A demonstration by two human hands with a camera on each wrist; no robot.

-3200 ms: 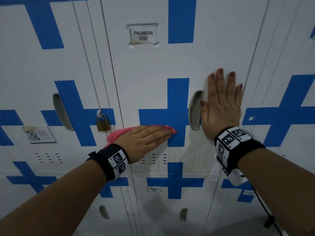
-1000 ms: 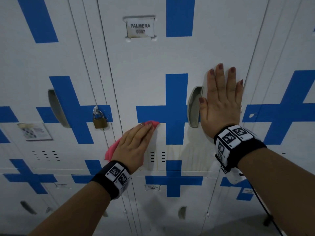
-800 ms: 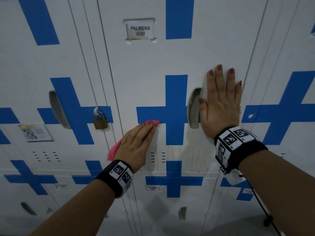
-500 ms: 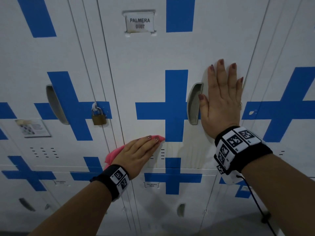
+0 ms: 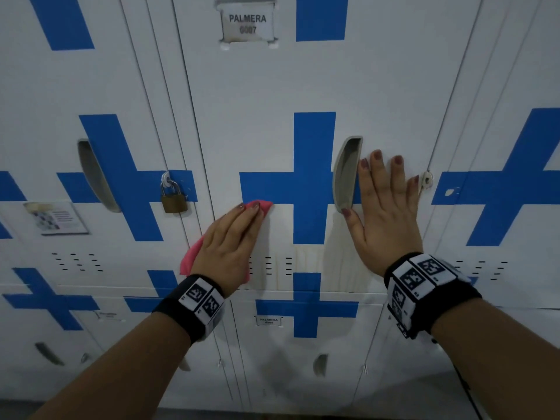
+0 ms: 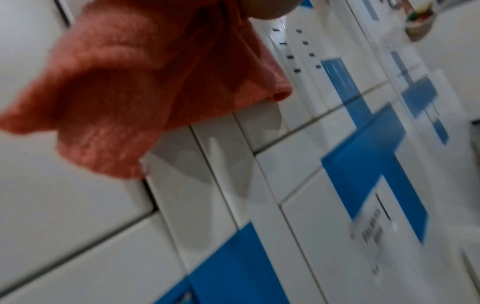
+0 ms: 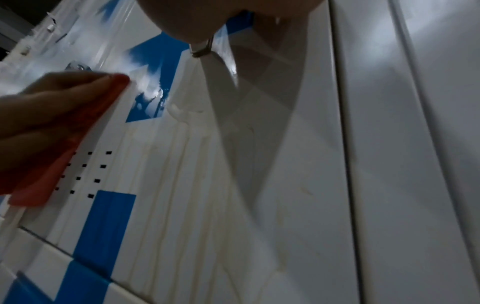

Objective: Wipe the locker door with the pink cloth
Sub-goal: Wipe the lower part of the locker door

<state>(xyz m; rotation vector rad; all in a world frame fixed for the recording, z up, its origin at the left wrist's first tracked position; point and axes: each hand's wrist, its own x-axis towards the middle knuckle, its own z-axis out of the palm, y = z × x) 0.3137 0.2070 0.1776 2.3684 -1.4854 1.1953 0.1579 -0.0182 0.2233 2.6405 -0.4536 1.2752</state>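
The white locker door (image 5: 266, 95) with a blue cross and a PALMERA label fills the middle of the head view. My left hand (image 5: 231, 237) lies flat with straight fingers and presses the pink cloth (image 5: 263, 206) against the door's lower left part, beside the cross. Cloth edges stick out past the fingertips and below the palm (image 5: 189, 259); its folds hang loose in the left wrist view (image 6: 145, 82). My right hand (image 5: 383, 213) rests flat on the door, right of the recessed handle (image 5: 347, 174). Pale drip streaks (image 7: 197, 164) run down the door below the cross.
A brass padlock (image 5: 173, 197) hangs on the locker to the left, near the cloth. A small paper notice (image 5: 56, 218) is stuck further left. Vent slots (image 5: 277, 265) sit beside my left palm. A lower row of lockers (image 5: 303, 322) lies beneath.
My left hand has slid the cloth up and a little left from the door's lower part to the cross arm. The right hand now lies lower on the door, beside the handle.
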